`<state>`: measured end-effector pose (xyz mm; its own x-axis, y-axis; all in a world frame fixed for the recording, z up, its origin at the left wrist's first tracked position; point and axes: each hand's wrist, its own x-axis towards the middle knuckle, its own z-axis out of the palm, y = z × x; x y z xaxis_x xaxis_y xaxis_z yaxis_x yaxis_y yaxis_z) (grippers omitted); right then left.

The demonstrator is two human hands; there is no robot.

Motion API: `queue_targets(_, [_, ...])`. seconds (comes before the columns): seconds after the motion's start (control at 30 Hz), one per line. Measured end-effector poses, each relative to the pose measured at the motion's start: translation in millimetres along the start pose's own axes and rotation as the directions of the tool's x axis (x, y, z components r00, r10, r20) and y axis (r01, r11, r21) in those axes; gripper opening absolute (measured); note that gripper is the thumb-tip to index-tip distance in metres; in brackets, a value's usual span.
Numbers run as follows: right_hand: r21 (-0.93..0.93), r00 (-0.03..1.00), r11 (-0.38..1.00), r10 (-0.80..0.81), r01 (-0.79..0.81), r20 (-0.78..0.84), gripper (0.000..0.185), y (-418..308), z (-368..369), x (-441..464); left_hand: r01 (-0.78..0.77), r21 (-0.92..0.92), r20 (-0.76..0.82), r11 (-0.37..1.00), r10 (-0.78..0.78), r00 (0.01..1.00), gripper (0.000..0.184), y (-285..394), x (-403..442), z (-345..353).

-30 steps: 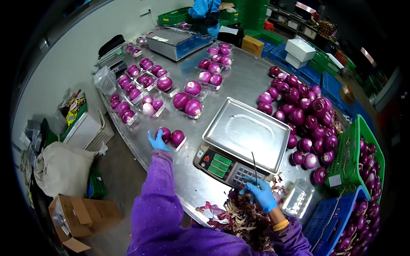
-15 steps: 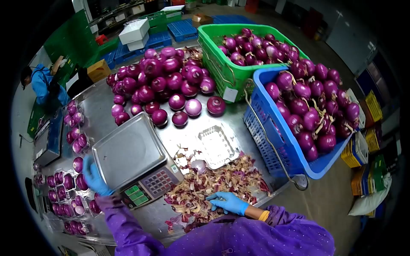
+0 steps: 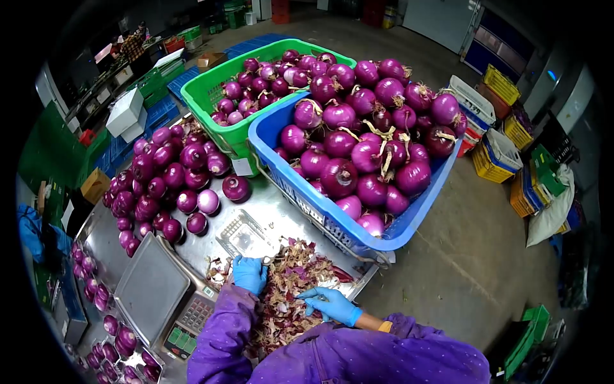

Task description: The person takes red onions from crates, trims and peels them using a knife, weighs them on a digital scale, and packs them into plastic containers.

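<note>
My left hand (image 3: 250,274), in a blue glove, is over the left edge of a heap of dry onion skins (image 3: 291,281). Its fingers look slightly bent and apart, with no onion visible in them. A clear plastic tray (image 3: 244,233) lies just beyond it. Over the right side of the skins is my right hand (image 3: 331,305), also gloved. Its fingers close around something small and dark-tipped that I cannot make out. A blue basket (image 3: 409,240) full of red onions (image 3: 369,155) stands beyond my right hand. Left of my left arm is a weighing scale (image 3: 150,288) with a bare pan.
Loose peeled onions (image 3: 169,176) are piled on the metal table (image 3: 214,246). A green basket (image 3: 220,136) of onions stands behind the blue one. Packed onion trays (image 3: 121,361) sit at lower left. Stacked crates (image 3: 499,157) line the right side. A blue sleeve (image 3: 31,233) shows at far left.
The view has turned right. My left hand has moved from the scale's left side to the onion skins. My right hand stays over the skins.
</note>
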<state>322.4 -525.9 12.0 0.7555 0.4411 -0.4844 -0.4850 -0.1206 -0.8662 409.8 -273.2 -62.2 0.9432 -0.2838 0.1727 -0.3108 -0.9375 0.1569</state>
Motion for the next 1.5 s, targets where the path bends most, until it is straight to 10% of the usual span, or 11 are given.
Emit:
queue_targets(0.37, [-0.14,0.994,0.99,0.02,-0.005,0.105,0.037,-24.1,-25.2,7.1,0.207,-0.33,-0.17,0.921,-0.274,0.947,0.027,9.7,-2.4,-45.6])
queue_targets(0.6, [-0.111,0.989,0.993,-0.02,0.037,0.144,0.037,-6.5,-43.3,24.6,0.385,-0.428,-0.478,0.817,-0.567,0.671,0.005,-51.8,-61.0,-135.8])
queue_targets(0.77, [-0.329,0.952,0.901,-0.22,0.281,0.213,0.036,17.9,-51.7,40.9,0.729,-0.135,-0.162,0.671,-0.741,0.652,0.037,-165.0,-135.5,-103.7])
queue_targets(0.93, [-0.437,0.914,0.811,-0.282,0.389,0.291,0.035,29.5,-67.5,42.3,0.222,-0.446,-0.468,0.867,-0.437,0.768,0.057,-54.6,33.2,-187.9])
queue_targets(1.07, [-0.474,0.87,0.734,-0.363,0.487,0.333,0.038,57.0,-76.6,54.1,-0.283,-0.667,-0.361,0.69,0.032,0.932,0.07,99.5,188.3,-246.0])
queue_targets(1.23, [-0.531,0.904,0.736,-0.393,0.419,0.169,0.043,50.6,-84.5,36.8,-0.808,-0.147,-0.276,0.571,0.76,0.588,0.072,280.9,336.4,-239.5])
queue_targets(1.3, [-0.509,0.947,0.818,-0.13,0.269,0.292,0.067,55.5,-92.0,41.6,-0.857,0.044,-0.233,0.514,0.839,0.492,0.076,332.2,383.2,-208.2])
queue_targets(1.37, [-0.448,0.939,0.825,-0.302,0.345,0.167,0.069,62.9,-97.1,28.5,-0.865,0.139,-0.141,0.483,0.874,0.465,0.081,372.4,416.9,-186.2])
queue_targets(1.5, [-0.419,0.984,0.897,-0.081,0.14,0.157,0.059,93.9,-111.0,40.9,-0.867,0.124,0.101,0.483,0.863,0.496,0.091,418.6,450.1,-180.1])
